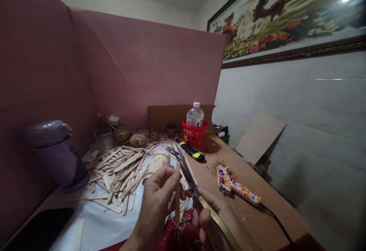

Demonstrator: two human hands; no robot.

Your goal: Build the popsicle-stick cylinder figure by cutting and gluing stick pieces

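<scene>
My left hand pinches a narrow wooden craft stick that stands roughly upright between thumb and fingers. In my right hand is a pair of scissors with brass-coloured handles, its blades pointing up and away from me. The blades are slightly parted and lie just right of the stick; whether they touch it I cannot tell. Behind my left hand sits a round form built of craft sticks, partly hidden by the hand. A large loose pile of craft sticks spreads over a white sheet to the left.
A black and yellow utility knife lies ahead, before a red bucket with a plastic bottle in it. A flower-patterned glue gun with a cord rests at right. Twine balls and a purple tumbler stand left.
</scene>
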